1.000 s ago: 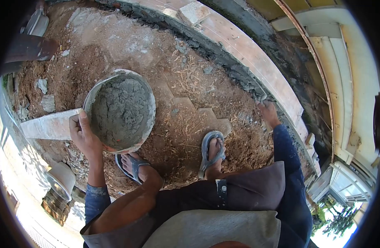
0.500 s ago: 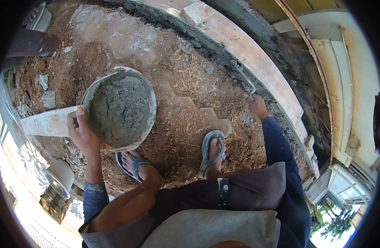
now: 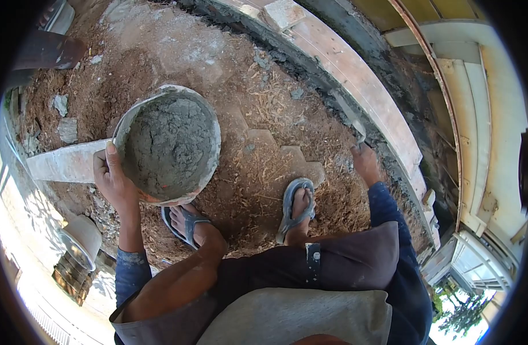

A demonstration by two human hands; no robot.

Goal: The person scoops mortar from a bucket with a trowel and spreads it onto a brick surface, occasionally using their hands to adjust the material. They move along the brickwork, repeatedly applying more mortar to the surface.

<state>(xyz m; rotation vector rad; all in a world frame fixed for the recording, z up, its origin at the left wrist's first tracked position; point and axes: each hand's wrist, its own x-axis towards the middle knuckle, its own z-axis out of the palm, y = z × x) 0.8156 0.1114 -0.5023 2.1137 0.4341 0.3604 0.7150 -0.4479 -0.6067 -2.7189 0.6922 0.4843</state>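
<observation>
My left hand [image 3: 116, 178] is closed on the rim of a round bucket [image 3: 216, 135], its thumb over the edge. Wet grey mortar [image 3: 171, 141] fills much of that bucket. To the right, my right hand [image 3: 366, 165] is wrapped round the handle of a trowel [image 3: 350, 114]. The trowel's blade points away from me and lies along the mortar-smeared side of a low, curving wall [image 3: 367, 80]. Whether the blade carries mortar is hard to make out.
A loose block [image 3: 283, 14] sits on top of the wall. Between bucket and wall, paving pieces [image 3: 263, 138] show in the soil. A pale slab [image 3: 68, 163] lies left of the bucket, with another bucket [image 3: 83, 238] below it. Another person's leg [image 3: 54, 50] is at upper left.
My right hand and the trowel have shifted a little toward me along the wall. My left hand keeps its hold on the bucket, which appears slightly higher in view.
</observation>
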